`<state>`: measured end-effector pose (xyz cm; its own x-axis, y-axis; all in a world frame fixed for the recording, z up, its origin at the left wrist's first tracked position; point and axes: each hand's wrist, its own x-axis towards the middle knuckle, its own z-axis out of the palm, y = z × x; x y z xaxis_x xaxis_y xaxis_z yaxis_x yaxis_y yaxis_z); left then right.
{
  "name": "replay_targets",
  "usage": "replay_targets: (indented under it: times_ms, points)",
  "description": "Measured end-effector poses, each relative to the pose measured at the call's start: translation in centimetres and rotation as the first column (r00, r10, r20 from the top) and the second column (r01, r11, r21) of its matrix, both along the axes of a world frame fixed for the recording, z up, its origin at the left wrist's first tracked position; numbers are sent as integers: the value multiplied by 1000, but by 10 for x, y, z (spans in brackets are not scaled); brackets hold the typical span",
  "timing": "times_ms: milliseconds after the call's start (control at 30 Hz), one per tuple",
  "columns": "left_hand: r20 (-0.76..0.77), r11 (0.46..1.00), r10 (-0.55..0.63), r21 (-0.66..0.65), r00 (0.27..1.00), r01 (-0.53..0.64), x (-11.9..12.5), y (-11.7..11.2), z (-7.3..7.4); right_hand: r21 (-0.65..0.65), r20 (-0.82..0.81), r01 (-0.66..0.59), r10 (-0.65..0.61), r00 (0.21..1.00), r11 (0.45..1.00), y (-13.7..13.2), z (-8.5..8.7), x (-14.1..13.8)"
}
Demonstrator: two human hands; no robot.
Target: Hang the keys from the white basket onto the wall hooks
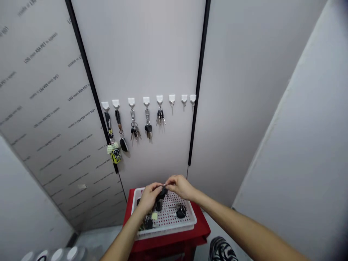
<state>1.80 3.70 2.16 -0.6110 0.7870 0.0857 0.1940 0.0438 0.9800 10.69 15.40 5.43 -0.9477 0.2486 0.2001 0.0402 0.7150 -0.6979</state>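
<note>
1. Pinching a black key fob (162, 193) between the left hand (148, 198) and right hand (179, 187), fingers (172, 181) together on it.
2. Below the fingers, a white perforated plastic tray (165, 232) with a raised rim.
3. Beyond them, a gap, then white hooks (146, 101).

I'm in a cramped booth of partition panels, and nothing settles whether it belongs to a home, shop or workplace. Ahead of my left hand (149, 197) and right hand (179, 186) rises a pale wall panel (141, 54) edged by a black joint strip (200, 79). A lettered panel (54, 108) angles in on the left. White stick-on hooks (146, 101) hold key bunches (134, 128) above my hands, and a red stool (168, 244) stands below them.
</note>
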Motion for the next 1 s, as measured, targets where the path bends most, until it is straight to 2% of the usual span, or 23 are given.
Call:
replay_targets:
  times_ms: [100, 200, 333, 467, 567, 633, 700, 800, 1000]
  points:
    - [-34, 1000, 7, 29, 999, -6, -6, 4, 11, -117, 41, 31, -27, 999, 993, 6, 12, -3]
    - [-102, 989, 80, 129, 992, -66, -13, 15, 35, -223, 5, 95, -97, 995, 970, 18, 41, -10]
    - [-262, 964, 131, 259, 956, -61, -15, 37, 93, -347, -143, 164, -225, 964, 923, 38, 103, -23]
    - [-466, 949, 180, 312, 866, -29, -11, 62, 157, -429, -319, 166, -321, 892, 888, 56, 165, -37]
    - [-541, 945, 230, 323, 809, -53, -12, 79, 195, -438, -412, 190, -384, 827, 879, 67, 199, -46]
    - [-557, 945, 244, 321, 794, -66, -14, 89, 213, -432, -443, 224, -422, 791, 874, 72, 215, -51]
    - [-565, 944, 265, 318, 782, -90, -18, 97, 224, -418, -455, 265, -453, 767, 869, 76, 226, -56]
    - [-584, 939, 304, 316, 753, -134, -24, 105, 229, -392, -439, 333, -493, 751, 858, 78, 232, -65]
    - [-593, 955, 282, 244, 755, -165, -29, 108, 215, -238, -382, 455, -513, 768, 858, 89, 217, -83]
